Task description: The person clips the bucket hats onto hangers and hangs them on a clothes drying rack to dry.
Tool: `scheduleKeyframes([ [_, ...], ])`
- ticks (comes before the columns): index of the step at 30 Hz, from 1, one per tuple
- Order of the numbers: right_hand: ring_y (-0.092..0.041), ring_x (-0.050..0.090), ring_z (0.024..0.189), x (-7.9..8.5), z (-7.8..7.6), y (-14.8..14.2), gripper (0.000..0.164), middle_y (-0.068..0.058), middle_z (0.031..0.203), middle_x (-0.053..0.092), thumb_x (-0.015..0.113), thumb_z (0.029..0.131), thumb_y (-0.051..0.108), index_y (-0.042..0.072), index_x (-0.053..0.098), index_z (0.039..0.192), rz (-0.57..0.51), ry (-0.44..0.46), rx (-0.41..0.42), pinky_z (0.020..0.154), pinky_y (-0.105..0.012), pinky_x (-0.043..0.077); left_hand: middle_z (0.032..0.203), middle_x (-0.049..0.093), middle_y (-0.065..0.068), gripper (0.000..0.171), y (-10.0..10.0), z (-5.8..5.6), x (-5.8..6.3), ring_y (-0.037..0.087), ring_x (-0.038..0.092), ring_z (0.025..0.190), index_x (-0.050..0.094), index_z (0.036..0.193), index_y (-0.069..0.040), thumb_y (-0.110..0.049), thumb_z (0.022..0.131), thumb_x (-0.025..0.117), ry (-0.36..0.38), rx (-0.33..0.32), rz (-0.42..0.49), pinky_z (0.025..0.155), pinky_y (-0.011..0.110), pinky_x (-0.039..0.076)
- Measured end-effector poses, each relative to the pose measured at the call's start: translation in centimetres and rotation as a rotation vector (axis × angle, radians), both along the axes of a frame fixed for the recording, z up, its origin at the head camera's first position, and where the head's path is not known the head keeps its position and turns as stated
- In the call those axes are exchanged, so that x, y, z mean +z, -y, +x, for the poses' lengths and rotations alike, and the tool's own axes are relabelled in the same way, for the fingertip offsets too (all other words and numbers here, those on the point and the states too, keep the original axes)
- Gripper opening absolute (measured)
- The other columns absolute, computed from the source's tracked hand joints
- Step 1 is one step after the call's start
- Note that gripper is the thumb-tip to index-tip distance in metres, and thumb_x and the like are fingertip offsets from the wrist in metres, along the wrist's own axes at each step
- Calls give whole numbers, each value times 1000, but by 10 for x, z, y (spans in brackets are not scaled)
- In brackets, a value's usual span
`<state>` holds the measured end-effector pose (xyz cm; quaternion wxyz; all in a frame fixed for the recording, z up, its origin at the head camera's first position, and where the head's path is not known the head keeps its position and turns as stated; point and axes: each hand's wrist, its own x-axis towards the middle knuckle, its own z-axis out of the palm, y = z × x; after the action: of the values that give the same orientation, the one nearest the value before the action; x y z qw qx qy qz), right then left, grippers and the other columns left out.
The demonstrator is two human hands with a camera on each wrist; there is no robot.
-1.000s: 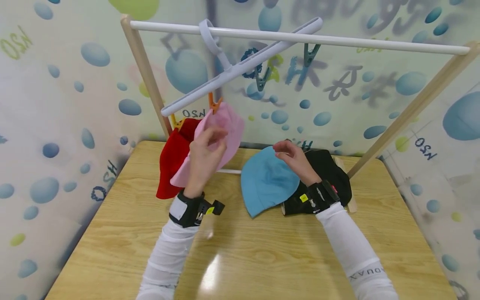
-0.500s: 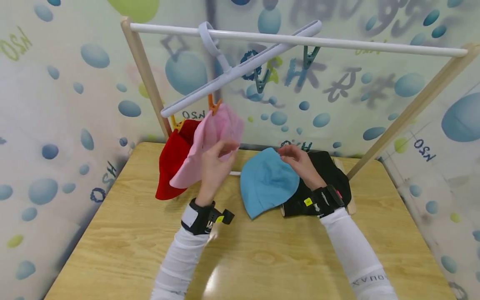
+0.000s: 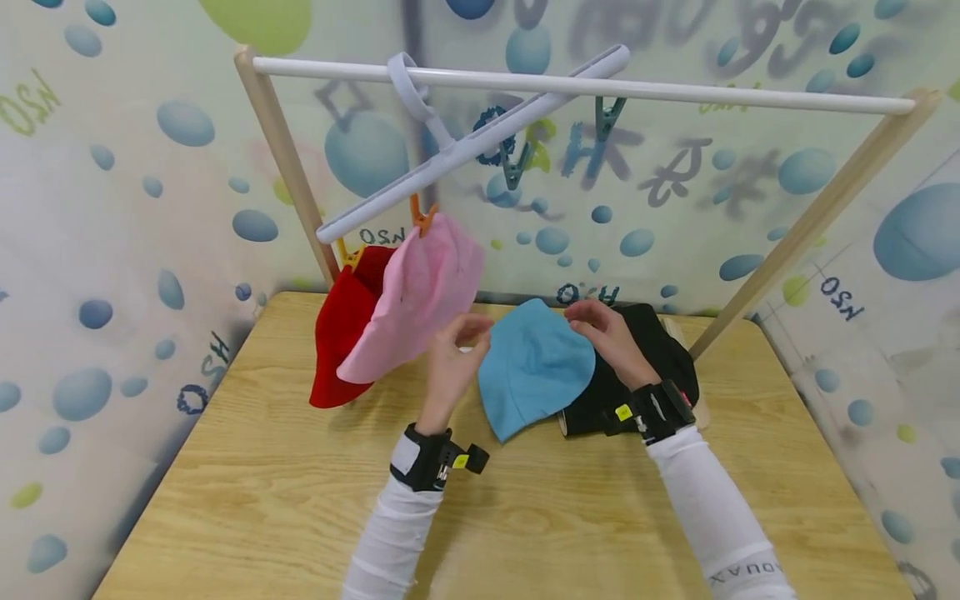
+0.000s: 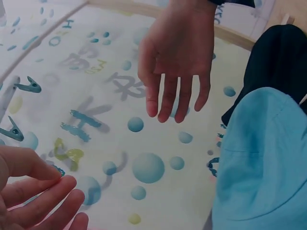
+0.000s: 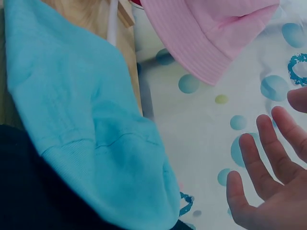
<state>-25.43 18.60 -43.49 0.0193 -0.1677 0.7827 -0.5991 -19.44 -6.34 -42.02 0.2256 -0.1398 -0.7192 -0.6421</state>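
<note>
We've got a wood-grain table [image 3: 225,500] with walls [image 3: 675,233] at back and both sides. We see blue dots [image 3: 367,157] scattered over them, a big green dot [image 3: 258,21] top left, dark lettering [image 3: 841,298] on the right. Above the table's rear, our white bar [image 3: 480,80] spans a left post [image 3: 287,167] and right post [image 3: 813,225], both pale wood.

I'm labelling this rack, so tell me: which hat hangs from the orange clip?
The pink hat. The red hat hangs from the yellow clip instead, and the blue hat lies unclipped below the hanger.
</note>
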Motion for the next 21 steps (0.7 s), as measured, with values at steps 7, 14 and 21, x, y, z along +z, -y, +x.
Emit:
scheduleKeyframes([
  [7,-32,51,113,-6,-1,-3,30,-26,123,54,54,99,9,-8,53,123,5,31,-17,94,-30,40,96,68,20,15,-1,-9,-26,34,66,91,68,100,7,8,85,64,89,-3,-14,82,47,52],
  [14,-31,53,109,-11,0,-5,28,-26,123,54,55,98,9,-6,55,122,6,37,-30,91,-29,41,92,68,15,14,-4,-16,-47,27,65,86,67,96,7,5,84,63,175,-3,-91,78,36,52],
  [21,-24,53,108,-15,5,-7,29,-21,121,56,54,98,10,-6,54,123,5,42,-36,92,-28,41,100,67,21,18,-17,-21,-65,34,64,94,67,104,9,4,87,65,250,-185,-112,85,43,51],
])
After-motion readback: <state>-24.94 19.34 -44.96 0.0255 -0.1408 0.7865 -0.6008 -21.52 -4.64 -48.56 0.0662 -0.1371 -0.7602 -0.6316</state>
